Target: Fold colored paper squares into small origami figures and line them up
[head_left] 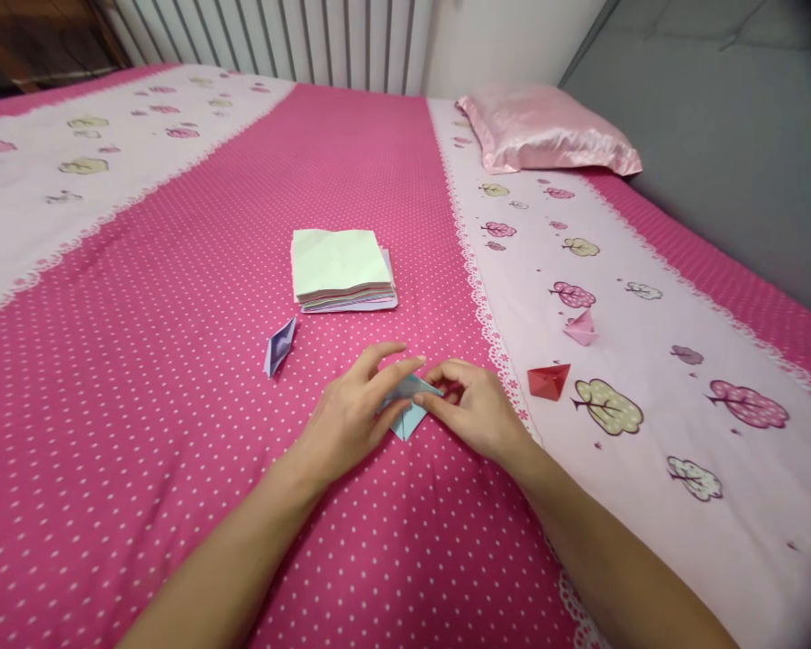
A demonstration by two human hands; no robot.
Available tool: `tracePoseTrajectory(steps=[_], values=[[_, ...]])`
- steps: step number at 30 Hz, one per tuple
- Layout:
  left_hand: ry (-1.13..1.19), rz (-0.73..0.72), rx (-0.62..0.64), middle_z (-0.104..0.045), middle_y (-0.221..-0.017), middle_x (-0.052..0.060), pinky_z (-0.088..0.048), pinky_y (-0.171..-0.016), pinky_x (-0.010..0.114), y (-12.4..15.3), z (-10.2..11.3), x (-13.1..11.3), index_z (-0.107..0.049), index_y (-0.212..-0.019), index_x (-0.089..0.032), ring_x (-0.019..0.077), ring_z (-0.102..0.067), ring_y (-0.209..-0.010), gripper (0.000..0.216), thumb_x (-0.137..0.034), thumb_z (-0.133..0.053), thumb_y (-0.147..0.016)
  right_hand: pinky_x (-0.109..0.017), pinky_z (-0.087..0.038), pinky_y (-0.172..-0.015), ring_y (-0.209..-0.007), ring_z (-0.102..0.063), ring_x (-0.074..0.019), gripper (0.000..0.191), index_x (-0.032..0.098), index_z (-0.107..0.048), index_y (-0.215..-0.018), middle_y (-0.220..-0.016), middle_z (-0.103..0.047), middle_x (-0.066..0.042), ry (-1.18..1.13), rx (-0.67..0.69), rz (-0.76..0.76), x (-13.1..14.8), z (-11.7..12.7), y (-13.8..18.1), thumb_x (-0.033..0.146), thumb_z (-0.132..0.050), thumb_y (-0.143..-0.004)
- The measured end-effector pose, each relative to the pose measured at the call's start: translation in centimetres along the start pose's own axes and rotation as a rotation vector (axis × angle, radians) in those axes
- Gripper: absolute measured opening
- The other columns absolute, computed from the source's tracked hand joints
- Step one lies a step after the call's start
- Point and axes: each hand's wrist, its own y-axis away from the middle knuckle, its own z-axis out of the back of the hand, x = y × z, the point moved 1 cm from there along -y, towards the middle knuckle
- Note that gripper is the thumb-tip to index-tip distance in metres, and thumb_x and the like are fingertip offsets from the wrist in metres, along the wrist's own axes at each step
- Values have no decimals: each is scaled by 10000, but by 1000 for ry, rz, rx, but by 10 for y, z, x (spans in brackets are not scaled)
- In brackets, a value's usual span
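A light blue folded paper (409, 420) lies between my hands, just above or on the pink dotted bedspread. My left hand (358, 401) grips its left side, thumb in front and fingers curved over the far edge. With thumb and fingers pinched, my right hand (474, 404) holds the paper's right corner. Part of the paper is hidden behind the fingers. Left of my hands rests a purple folded paper boat (280, 347). To the right are a red folded paper boat (549, 382) and a pink one (582, 328).
Beyond my hands sits a stack of coloured paper sheets (341, 260), pale green on top. A shiny pink pillow (547, 131) lies at the far right against a grey padded panel (723, 135). Behind the bed stands a white slatted radiator (277, 41).
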Motion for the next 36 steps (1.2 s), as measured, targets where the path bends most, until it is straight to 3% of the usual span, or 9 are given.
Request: tracePoseTrajectory(steps=[6, 12, 17, 19, 23, 24, 27, 31, 36], values=[[162, -11, -184, -685, -807, 37, -503, -643, 236, 0, 7, -7, -646, -976, -186, 132, -627, -725, 192, -128, -534, -831, -314, -486, -693, -725, -604, -157, 54, 220, -656, -800, -773, -666, -12, -120, -260, 284, 18, 5, 7, 245, -608, -797], [355, 156, -145, -709, -753, 33, -493, -603, 245, -2, 8, -11, -698, -832, -177, 135, -633, -655, 133, -139, -574, -801, -339, -482, -708, -724, -601, -164, 83, 253, -682, -813, -747, -689, 9, -70, -341, 390, 22, 9, 10, 241, -600, -817], [372, 101, -93, -654, -693, 47, -463, -579, 256, -2, 8, -13, -697, -752, -154, 135, -583, -629, 123, -234, -612, -789, -360, -456, -725, -708, -572, -179, 125, 260, -672, -719, -686, -681, 15, 68, -284, 358, 28, 10, 13, 254, -595, -817], [410, 150, -96, -610, -638, 30, -435, -537, 249, -2, 8, -13, -702, -727, -158, 122, -542, -580, 149, -258, -611, -790, -372, -457, -761, -760, -582, -189, 42, 262, -663, -771, -735, -679, 7, 34, -269, 310, 28, 9, 13, 289, -633, -786], [621, 369, -133, -608, -649, 19, -440, -567, 260, -3, 10, -8, -712, -701, -182, 130, -534, -612, 184, -322, -621, -780, -354, -488, -814, -928, -600, -207, 538, 246, -538, -1098, -1023, -646, -46, -244, -228, 139, 23, 5, 11, 324, -772, -619], [688, 408, -139, -620, -671, 22, -451, -598, 270, -3, 10, -7, -708, -702, -182, 139, -547, -643, 200, -338, -614, -784, -346, -499, -803, -922, -612, -205, 567, 238, -515, -1114, -1028, -647, -52, -323, -196, 106, 22, 3, 10, 312, -773, -615], [821, 465, -111, -618, -636, 14, -458, -587, 274, -3, 10, -6, -696, -730, -179, 139, -555, -623, 221, -355, -585, -804, -318, -528, -717, -787, -648, -175, 322, 217, -562, -993, -878, -680, -28, -437, -125, 64, 18, -2, 8, 261, -695, -703], [621, 404, -156, -611, -678, 16, -466, -598, 282, -4, 11, -6, -699, -760, -181, 149, -566, -654, 96, -242, -626, -754, -283, -507, -628, -657, -607, -140, 57, 207, -622, -790, -724, -655, 4, -216, -302, 199, 17, 1, 8, 164, -618, -753], [282, 248, -263, -603, -868, 35, -463, -718, 294, -5, 12, -5, -698, -842, -193, 162, -568, -825, 233, -55, -618, -673, -309, -489, -690, -762, -600, -167, 222, 226, -661, -795, -789, -675, -16, 88, -357, 466, 9, 5, 6, 43, -542, -751]])
